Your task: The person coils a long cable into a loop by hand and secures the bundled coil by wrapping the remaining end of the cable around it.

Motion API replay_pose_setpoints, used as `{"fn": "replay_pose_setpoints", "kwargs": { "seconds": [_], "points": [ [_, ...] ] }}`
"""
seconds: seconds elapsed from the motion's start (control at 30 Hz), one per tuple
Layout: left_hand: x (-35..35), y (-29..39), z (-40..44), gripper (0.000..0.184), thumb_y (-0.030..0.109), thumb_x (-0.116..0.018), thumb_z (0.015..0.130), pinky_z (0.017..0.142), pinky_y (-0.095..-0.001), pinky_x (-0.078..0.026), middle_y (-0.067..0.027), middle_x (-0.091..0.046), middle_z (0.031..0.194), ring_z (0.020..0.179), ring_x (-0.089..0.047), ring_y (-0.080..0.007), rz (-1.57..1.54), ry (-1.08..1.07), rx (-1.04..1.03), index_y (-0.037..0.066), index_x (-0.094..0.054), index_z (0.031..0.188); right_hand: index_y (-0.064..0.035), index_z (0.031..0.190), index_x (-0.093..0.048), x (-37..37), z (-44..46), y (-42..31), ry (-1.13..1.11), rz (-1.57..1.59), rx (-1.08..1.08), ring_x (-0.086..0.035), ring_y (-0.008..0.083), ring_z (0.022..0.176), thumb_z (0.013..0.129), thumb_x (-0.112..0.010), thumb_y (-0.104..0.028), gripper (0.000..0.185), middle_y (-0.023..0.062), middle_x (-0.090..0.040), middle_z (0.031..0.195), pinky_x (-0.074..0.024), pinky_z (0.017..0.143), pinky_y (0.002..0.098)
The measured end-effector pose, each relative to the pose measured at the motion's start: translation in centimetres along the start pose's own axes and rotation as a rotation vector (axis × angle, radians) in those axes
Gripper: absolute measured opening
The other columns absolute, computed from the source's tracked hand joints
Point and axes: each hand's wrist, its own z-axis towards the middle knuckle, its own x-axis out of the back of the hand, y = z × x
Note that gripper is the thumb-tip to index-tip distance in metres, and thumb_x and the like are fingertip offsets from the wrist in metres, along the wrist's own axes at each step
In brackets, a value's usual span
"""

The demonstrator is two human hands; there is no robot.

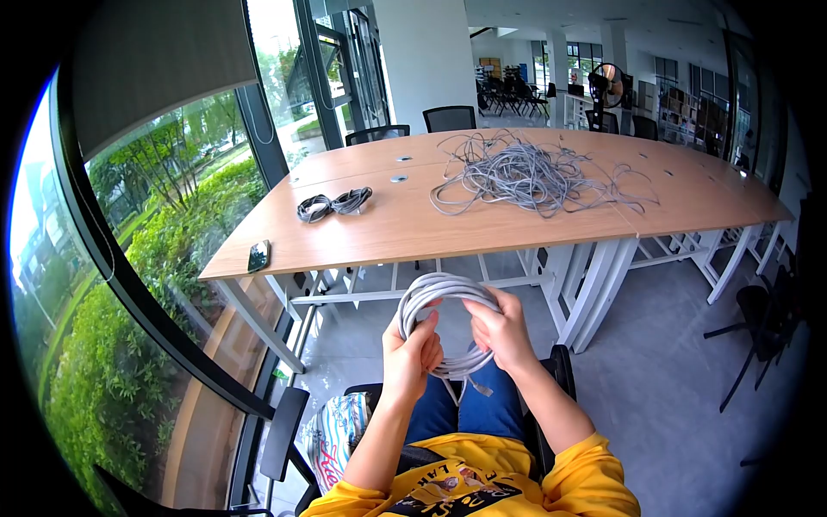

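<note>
A coil of grey cable [444,287] is held up above my lap, several loops gathered into a ring. My left hand [413,351] is closed round the left side of the ring, thumb up. On the right side, my right hand [500,329] grips the same coil with its fingers curled. A cable end with a plug [481,389] hangs below the ring over my jeans. Beyond, on the wooden table [396,241], lie a big tangled heap of grey cable [525,177] and a dark tied bundle of cable [334,204].
A phone [259,255] lies at the table's near left corner. White table legs [590,293] stand in front of me. A striped bag [338,431] is by my left side, near the chair's armrest [286,431]. Windows rise at the left; a black chair [762,323] stands at the right.
</note>
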Motion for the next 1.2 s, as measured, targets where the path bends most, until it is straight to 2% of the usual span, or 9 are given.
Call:
{"fn": "replay_pose_setpoints", "kwargs": {
  "seconds": [0.13,0.2,0.3,0.53,0.6,0.73,0.93,1.13,1.2],
  "points": [
    [-0.1,-0.1,-0.3,0.017,0.008,-0.045,0.085,0.035,-0.0199,-0.017,0.0052,-0.026,0.042,0.034,-0.020,-0.0036,-0.022,-0.015,-0.008,0.002,-0.053,0.099,-0.0007,0.073,-0.050,0.1,-0.2,-0.5,-0.005,-0.005,0.017,-0.028,0.0043,0.032,0.080,-0.051,-0.009,0.011,-0.0043,-0.032,0.043,-0.0229,0.032,0.0208],
    [-0.4,-0.1,-0.3,0.014,0.010,-0.048,0.086,0.036,-0.0204,-0.019,0.0045,-0.030,0.042,0.034,-0.023,-0.0041,-0.047,-0.013,-0.009,0.002,-0.053,0.095,-0.0008,0.074,-0.051,0.3,-0.3,-0.7,-0.013,-0.005,0.010,-0.028,0.0046,0.032,0.080,-0.051,-0.009,0.010,-0.0039,-0.032,0.043,-0.0232,0.032,0.0207],
    [-0.6,0.0,-0.4,0.012,0.011,-0.046,0.086,0.035,-0.0198,-0.018,0.0039,-0.029,0.041,0.033,-0.022,-0.0042,-0.020,-0.019,-0.010,0.000,-0.052,0.088,-0.0013,0.073,-0.050,0.5,-0.1,-0.8,-0.039,0.012,0.002,-0.028,0.0047,0.031,0.080,-0.051,-0.009,0.010,-0.0038,-0.032,0.043,-0.0235,0.032,0.0206],
    [-0.2,0.2,-0.7,0.012,0.012,-0.048,0.085,0.035,-0.0207,-0.021,0.0021,-0.033,0.041,0.032,-0.025,-0.0053,-0.058,-0.123,-0.063,0.000,-0.051,0.083,-0.0022,0.073,-0.052,0.9,-0.1,-0.7,-0.071,0.118,-0.011,-0.028,0.0032,0.032,0.079,-0.053,-0.011,0.011,-0.0054,-0.033,0.043,-0.0226,0.031,0.0202],
    [-0.3,0.5,-0.9,0.013,0.012,-0.049,0.085,0.035,-0.0206,-0.022,0.0019,-0.034,0.041,0.032,-0.026,-0.0056,-0.053,-0.142,-0.064,0.000,-0.051,0.081,-0.0042,0.066,-0.045,0.7,-0.2,-1.1,-0.080,0.103,-0.031,-0.028,0.0047,0.030,0.082,-0.048,-0.010,0.017,-0.0038,-0.031,0.043,-0.0228,0.031,0.0209],
    [-0.4,0.7,-1.2,0.013,0.012,-0.049,0.085,0.035,-0.0206,-0.022,0.0018,-0.034,0.040,0.032,-0.025,-0.0058,-0.018,-0.151,-0.074,0.000,-0.051,0.080,-0.0047,0.066,-0.044,0.6,-0.4,-1.3,-0.100,0.102,-0.029,-0.028,0.0046,0.030,0.082,-0.047,-0.009,0.017,-0.0040,-0.031,0.042,-0.0224,0.031,0.0209],
    [-0.2,1.2,-1.2,0.011,0.009,-0.047,0.085,0.035,-0.0205,-0.024,0.0018,-0.033,0.041,0.032,-0.027,-0.0056,-0.040,-0.172,-0.048,-0.001,-0.051,0.087,-0.0041,0.068,-0.046,0.0,-0.8,-1.2,-0.059,0.149,0.000,-0.027,0.0048,0.030,0.082,-0.047,-0.010,0.015,-0.0041,-0.031,0.042,-0.0219,0.031,0.0208],
    [-0.5,1.1,-1.4,0.018,0.007,-0.049,0.083,0.036,-0.0230,-0.028,0.0000,-0.035,0.043,0.032,-0.031,-0.0076,0.001,-0.123,-0.085,-0.002,-0.048,0.099,-0.0033,0.070,-0.048,0.6,-0.6,-1.8,-0.127,0.085,-0.029,-0.029,0.0045,0.031,0.081,-0.048,-0.009,0.013,-0.0042,-0.031,0.043,-0.0225,0.032,0.0205],
    [0.1,0.9,-1.1,0.020,0.007,-0.051,0.081,0.040,-0.0246,-0.035,-0.0025,-0.039,0.046,0.035,-0.036,-0.0097,-0.003,-0.186,-0.046,-0.002,-0.048,0.099,0.0013,0.082,-0.054,0.8,-0.5,-1.7,-0.126,0.094,-0.021,-0.028,0.0030,0.033,0.080,-0.052,-0.009,0.010,-0.0052,-0.033,0.045,-0.0224,0.031,0.0197]
  ]
}}
